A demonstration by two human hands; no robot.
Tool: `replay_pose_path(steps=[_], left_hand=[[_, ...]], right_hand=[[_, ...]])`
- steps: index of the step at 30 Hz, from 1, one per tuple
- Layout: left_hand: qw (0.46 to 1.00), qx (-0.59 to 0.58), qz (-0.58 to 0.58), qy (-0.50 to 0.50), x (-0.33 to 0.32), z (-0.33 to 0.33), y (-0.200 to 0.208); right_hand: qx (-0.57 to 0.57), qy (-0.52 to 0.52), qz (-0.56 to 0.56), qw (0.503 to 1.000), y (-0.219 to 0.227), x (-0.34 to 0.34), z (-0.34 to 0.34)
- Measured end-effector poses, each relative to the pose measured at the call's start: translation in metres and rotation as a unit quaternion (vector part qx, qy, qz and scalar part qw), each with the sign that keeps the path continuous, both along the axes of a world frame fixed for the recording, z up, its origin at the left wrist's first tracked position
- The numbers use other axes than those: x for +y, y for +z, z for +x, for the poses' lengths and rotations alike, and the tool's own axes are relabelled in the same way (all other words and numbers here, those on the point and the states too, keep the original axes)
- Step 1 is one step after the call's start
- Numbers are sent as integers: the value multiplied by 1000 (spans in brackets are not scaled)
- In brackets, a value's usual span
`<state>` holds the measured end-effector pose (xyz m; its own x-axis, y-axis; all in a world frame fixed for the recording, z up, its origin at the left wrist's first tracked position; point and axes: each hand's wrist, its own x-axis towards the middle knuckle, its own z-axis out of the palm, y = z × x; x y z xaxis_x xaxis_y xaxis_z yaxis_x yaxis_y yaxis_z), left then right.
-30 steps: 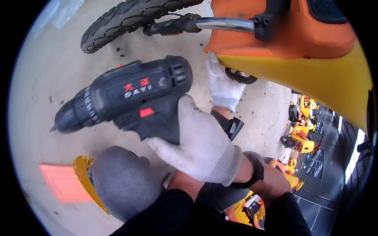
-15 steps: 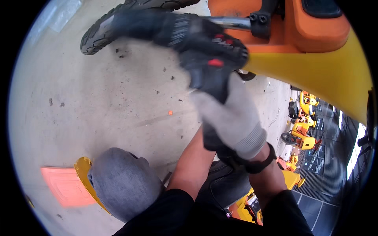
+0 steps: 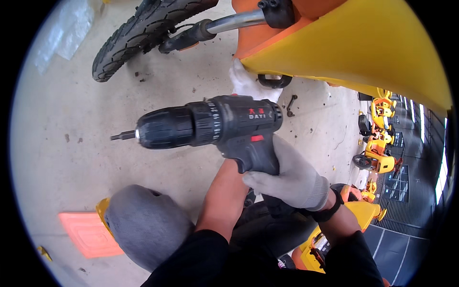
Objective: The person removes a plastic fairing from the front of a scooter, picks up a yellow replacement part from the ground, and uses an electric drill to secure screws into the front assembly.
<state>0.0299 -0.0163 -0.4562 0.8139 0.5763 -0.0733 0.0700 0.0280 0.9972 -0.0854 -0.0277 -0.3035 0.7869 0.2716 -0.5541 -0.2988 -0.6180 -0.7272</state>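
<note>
A black cordless drill (image 3: 239, 119) lies level across the middle of the view, its bit (image 3: 123, 136) pointing left. My right hand (image 3: 289, 177), in a pale grey glove, is wrapped round the drill's handle. Behind the drill, my left hand (image 3: 246, 81) in a white glove reaches to the lower edge of a yellow body panel (image 3: 334, 48), beside a black loop-shaped part (image 3: 275, 81). Its fingers are largely hidden by the panel and the drill. The panel belongs to an orange and yellow vehicle with a treaded black tyre (image 3: 138, 38) and a metal fork tube (image 3: 236, 21).
My knee (image 3: 146, 227) in grey trousers is at lower left, beside an orange plastic panel (image 3: 88, 234). A small dark metal part (image 3: 291, 105) lies on the concrete floor (image 3: 158, 91). Clear plastic sheeting (image 3: 64, 33) is at upper left. Several yellow vehicles (image 3: 380, 160) stand along the right.
The drill has swung lower and to the left, its bit now in view away from the tyre. My left hand has come into view at the panel edge. The vehicle appears shifted up and left.
</note>
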Motion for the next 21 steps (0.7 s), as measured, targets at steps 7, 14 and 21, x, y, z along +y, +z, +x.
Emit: replay_pose_path(steps=[7,14,21], left_hand=[[987,-52,90,-125,34,-15,-13],[985,-27,107,-133,27,-11,-14],[987,-111,71,-90,20,-4,-14]], right_hand=[[65,-191,12,979,48,-95,-27],[-65,-246,9,967,50,-189,-15],[-46,-306,-46,950,28,-247,16]])
